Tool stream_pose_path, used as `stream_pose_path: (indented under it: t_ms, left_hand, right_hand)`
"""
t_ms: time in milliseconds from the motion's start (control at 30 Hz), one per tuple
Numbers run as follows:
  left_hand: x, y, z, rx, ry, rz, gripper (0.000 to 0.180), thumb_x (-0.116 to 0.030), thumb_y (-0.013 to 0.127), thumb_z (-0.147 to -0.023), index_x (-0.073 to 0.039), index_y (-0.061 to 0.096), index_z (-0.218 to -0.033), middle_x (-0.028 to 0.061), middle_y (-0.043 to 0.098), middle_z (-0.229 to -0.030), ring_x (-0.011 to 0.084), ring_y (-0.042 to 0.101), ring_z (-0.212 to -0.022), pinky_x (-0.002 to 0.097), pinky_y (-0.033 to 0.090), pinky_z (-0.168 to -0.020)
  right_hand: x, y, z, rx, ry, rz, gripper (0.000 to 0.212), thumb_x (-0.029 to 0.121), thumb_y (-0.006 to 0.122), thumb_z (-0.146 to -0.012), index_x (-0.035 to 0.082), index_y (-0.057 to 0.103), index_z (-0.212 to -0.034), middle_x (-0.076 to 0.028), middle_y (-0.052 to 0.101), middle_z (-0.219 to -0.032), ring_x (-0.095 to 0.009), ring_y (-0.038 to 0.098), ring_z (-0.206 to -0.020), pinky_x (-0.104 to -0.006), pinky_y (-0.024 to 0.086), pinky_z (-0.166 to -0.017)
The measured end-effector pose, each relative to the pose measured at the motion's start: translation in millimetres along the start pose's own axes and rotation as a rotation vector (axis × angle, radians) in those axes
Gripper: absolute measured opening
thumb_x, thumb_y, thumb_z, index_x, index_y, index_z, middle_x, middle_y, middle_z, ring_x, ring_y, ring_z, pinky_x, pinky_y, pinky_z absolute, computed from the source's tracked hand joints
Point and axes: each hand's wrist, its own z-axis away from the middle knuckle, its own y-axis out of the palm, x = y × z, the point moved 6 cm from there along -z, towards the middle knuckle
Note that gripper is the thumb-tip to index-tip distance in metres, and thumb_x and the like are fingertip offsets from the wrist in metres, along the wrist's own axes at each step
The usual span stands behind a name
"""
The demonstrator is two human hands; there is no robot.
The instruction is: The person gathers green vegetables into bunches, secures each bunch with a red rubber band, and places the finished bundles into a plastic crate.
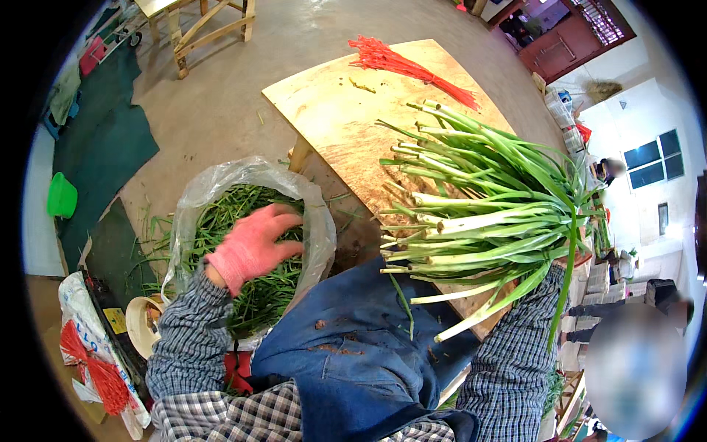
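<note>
My left hand (258,244), in a pink glove, hovers over a clear plastic bag (322,221) with its fingers spread and nothing in them. Inside the bag lie many loose green leaf scraps (247,199). A big heap of leafy green stalks (471,210), like green garlic, rests on the wooden table (317,92). Their pale ends point left, and some overhang the near edge. My right forearm (512,368) reaches up to the leafy end of the heap. The leaves hide most of my right hand (582,259) and its fingers.
A bundle of red ties (412,66) lies on the table's far part; more red ties (96,368) sit on a white sack at lower left. A green basin (62,196) stands by the left wall. Another person (637,361) is at the right.
</note>
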Motion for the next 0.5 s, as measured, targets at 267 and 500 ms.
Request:
stream_pose_path:
  t_ms: [267,500]
  left_hand:
    - [-120.3,27.4,-24.5,-0.39,1.139,0.078,0.035,-0.005,0.063,-0.078,-0.004,0.06,-0.113,0.0111,0.063,-0.107,0.0236,0.059,-0.098,0.0317,0.047,-0.086]
    - [-42.5,1.8,-20.4,0.218,-0.243,1.177,0.023,-0.004,0.061,-0.077,0.003,0.064,-0.098,0.004,0.063,-0.078,0.0138,0.06,-0.076,0.0285,0.05,-0.066]
  right_hand:
    - [1.2,14.5,2.7,-0.009,0.007,-0.027,0.029,0.013,0.038,-0.094,0.004,0.056,-0.114,-0.017,0.062,-0.108,-0.03,0.063,-0.092,-0.0437,0.053,-0.082]
    - [3.4,-4.6,-0.6,-0.037,-0.015,-0.025,0.029,0.013,0.038,-0.094,0.005,0.056,-0.115,-0.017,0.062,-0.109,-0.03,0.063,-0.093,-0.0442,0.053,-0.082]
